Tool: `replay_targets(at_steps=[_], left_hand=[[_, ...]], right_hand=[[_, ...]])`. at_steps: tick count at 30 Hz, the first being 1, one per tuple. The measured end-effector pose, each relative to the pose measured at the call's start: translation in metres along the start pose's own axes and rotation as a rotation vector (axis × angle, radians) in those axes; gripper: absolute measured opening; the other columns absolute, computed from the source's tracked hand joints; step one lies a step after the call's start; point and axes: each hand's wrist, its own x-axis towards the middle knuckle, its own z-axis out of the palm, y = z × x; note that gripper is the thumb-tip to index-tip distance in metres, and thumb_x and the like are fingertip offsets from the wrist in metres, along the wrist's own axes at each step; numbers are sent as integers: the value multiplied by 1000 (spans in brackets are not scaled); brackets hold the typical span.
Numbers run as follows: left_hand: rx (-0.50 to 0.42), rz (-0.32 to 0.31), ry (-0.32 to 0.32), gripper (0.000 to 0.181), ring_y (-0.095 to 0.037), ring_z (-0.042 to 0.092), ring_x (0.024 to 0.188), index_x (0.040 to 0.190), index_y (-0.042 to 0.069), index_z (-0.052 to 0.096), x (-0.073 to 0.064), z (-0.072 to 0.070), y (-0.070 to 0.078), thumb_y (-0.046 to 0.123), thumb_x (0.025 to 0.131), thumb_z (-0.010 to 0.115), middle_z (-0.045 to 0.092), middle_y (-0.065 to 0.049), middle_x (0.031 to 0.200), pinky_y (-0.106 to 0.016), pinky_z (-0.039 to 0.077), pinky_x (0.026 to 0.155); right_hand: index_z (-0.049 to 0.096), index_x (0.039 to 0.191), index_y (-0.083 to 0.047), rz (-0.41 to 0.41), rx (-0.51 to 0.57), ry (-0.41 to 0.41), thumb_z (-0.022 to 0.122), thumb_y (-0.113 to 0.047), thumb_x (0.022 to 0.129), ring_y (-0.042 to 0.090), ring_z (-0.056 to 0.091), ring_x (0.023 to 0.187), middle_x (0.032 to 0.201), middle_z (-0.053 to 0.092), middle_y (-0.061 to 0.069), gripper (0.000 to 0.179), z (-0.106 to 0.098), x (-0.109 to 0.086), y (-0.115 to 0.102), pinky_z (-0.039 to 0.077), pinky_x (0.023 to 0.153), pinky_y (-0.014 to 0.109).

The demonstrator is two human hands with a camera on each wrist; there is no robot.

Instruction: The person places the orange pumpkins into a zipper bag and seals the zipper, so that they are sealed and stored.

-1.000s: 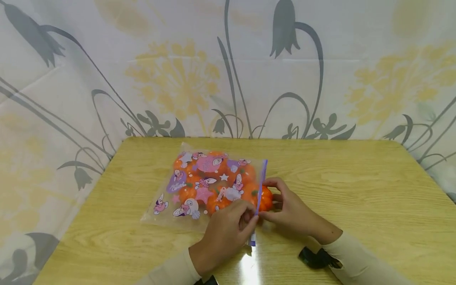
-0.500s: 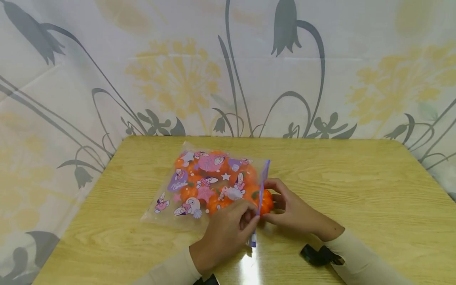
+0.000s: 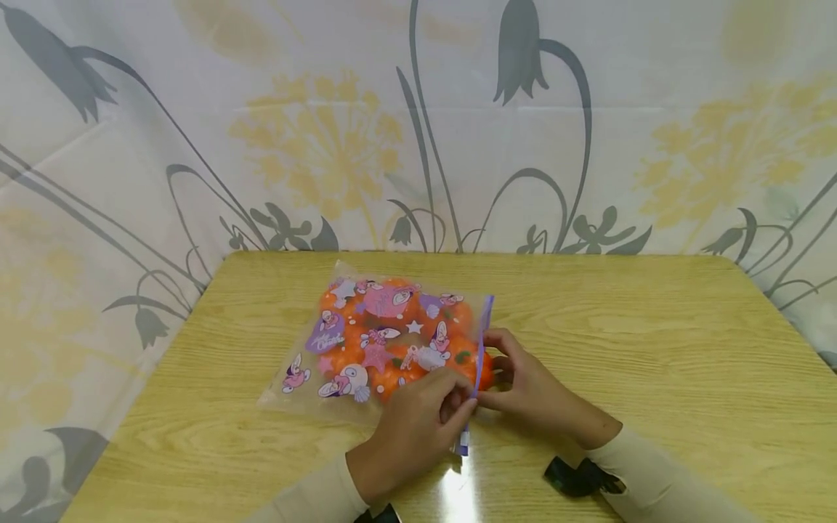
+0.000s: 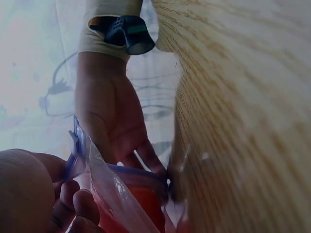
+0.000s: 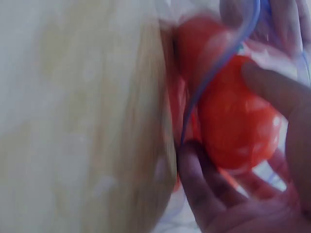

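Note:
A clear zip bag [image 3: 375, 356] with pink and purple cartoon prints lies on the table, its purple-edged mouth to the right. Several small orange pumpkins with green stems are inside. My left hand [image 3: 418, 421] pinches the near part of the bag's mouth, where the zip slider hangs. At the mouth, my right hand [image 3: 539, 388] holds a small pumpkin [image 5: 238, 121], thumb on top and fingers around its side. Most of that pumpkin is behind the bag's purple edge in the head view. The left wrist view shows the bag's edge [image 4: 131, 172] held up, orange behind it.
The wood-grain table [image 3: 654, 327] extends to both sides of the bag. A curtain [image 3: 418, 145] with grey and yellow flower prints hangs along its far edge. Dark wrist cameras [image 3: 578, 476] are strapped over the light sleeves.
My right hand has shifted slightly left with the pumpkin, which now sits further inside the bag's mouth. The left hand stays at the bag's edge.

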Motion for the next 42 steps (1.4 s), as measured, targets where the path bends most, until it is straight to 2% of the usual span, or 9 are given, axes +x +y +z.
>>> replay_targets(at_steps=[8,11,17,22,28,34,39,42], left_hand=[[-3,-12,-15,7,2,47,68,98,16,65,0,0,0,20,94,70,57,10,81,-8,41,58],[-4,-10,-13,8,2,47,68,98,16,65,0,1,-1,20,94,70,58,10,81,-8,42,59],[1,-1,-16,7,3,48,68,98,16,66,0,2,-1,19,94,70,59,10,82,-7,42,59],[-1,21,-8,7,3,48,68,97,16,65,0,3,-2,17,92,70,59,9,81,-6,41,60],[-19,-7,-22,9,3,49,69,99,16,64,-1,2,-2,16,92,70,60,9,83,-8,43,61],[-29,-22,-33,9,3,49,68,100,16,64,0,1,-3,16,93,70,58,10,82,-9,43,60],[-39,-35,-32,9,2,48,67,99,17,64,1,1,-4,16,93,70,57,11,80,-10,43,59],[-44,-37,-39,8,2,47,67,98,16,64,1,1,-4,16,93,70,56,11,79,-10,42,58]], right_hand=[[33,138,-2,-6,19,70,78,-7,85,30,68,107,142,44,26,70,9,1,0,58,86,27],[37,138,-4,13,6,91,79,-8,83,23,69,99,131,48,24,69,9,1,-1,59,83,25],[44,136,-4,81,-14,121,80,-5,81,12,65,79,105,50,16,66,10,0,0,57,69,22],[45,134,-1,110,15,123,78,-3,82,14,66,82,101,50,15,62,11,0,-1,58,73,21],[41,135,4,117,98,95,75,0,84,11,66,86,96,55,13,61,10,1,0,58,79,21],[47,122,4,134,102,97,72,-3,88,12,67,86,95,63,14,42,8,2,-1,57,77,23],[60,113,4,76,67,79,65,-4,94,10,68,88,99,68,12,21,7,3,1,57,80,25],[65,111,4,62,79,59,62,-4,96,8,68,89,101,69,10,17,6,3,2,57,81,26]])
